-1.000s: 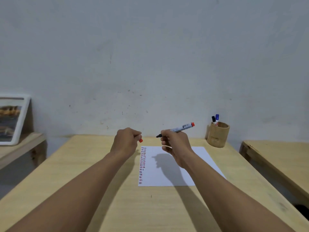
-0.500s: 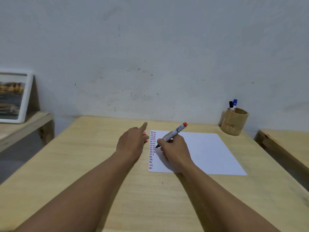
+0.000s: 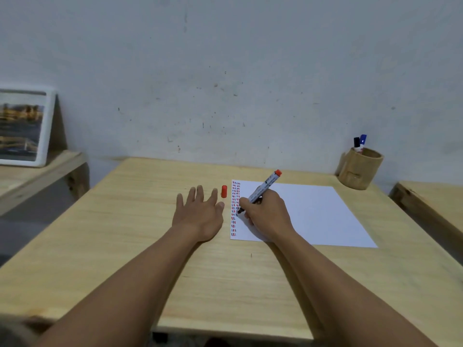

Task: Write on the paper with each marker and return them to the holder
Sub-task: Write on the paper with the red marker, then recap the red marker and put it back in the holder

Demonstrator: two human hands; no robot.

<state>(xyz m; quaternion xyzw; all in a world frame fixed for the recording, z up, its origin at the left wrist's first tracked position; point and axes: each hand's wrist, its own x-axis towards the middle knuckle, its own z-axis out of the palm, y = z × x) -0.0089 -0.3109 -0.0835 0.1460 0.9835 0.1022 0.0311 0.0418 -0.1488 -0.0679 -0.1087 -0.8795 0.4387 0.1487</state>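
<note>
A white paper lies on the wooden table, with columns of small red, blue and black marks down its left edge. My right hand grips an uncapped red marker, its tip down on the paper's left margin. The marker's red cap lies on the table just left of the paper. My left hand rests flat with fingers spread, next to the cap. A bamboo holder stands at the table's far right corner with a black marker and a blue marker in it.
A framed picture leans against the wall on a low shelf at the left. Another wooden bench stands to the right of the table. A grey wall runs behind the table.
My left hand set the red cap down on the table and spread flat. My right hand lowered the marker from the air until its tip met the paper's left edge.
</note>
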